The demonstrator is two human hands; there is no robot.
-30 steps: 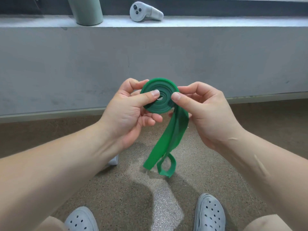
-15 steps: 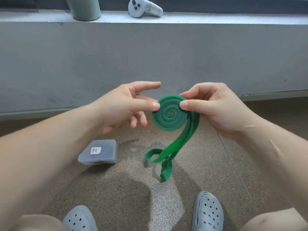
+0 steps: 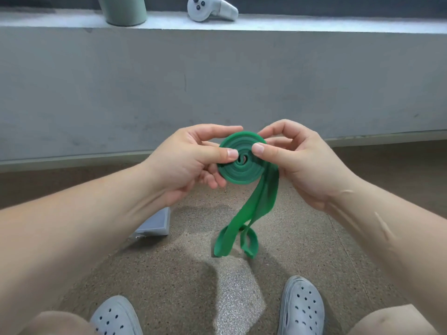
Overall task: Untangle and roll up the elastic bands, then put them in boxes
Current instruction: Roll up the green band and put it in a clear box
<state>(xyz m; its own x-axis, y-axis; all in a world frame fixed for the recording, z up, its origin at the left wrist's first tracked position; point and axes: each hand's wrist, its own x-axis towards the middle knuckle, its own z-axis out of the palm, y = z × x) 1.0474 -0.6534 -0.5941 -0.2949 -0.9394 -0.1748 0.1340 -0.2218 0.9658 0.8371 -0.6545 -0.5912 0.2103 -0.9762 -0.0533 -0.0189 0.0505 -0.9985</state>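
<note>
Both the left hand (image 3: 183, 163) and the right hand (image 3: 304, 163) pinch the green coil (image 3: 239, 175), thumbs on its near face, either side of centre. The unrolled tail (image 3: 261, 204) hangs down from the coil's right edge, under the right hand. The grey box (image 3: 157, 223) lies on the floor, lower left.

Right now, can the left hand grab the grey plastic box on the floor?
Probably not yet. The left hand is pinching the rolled green elastic band with the right hand. The grey plastic box lies close below its forearm, so letting go should be enough.
</note>
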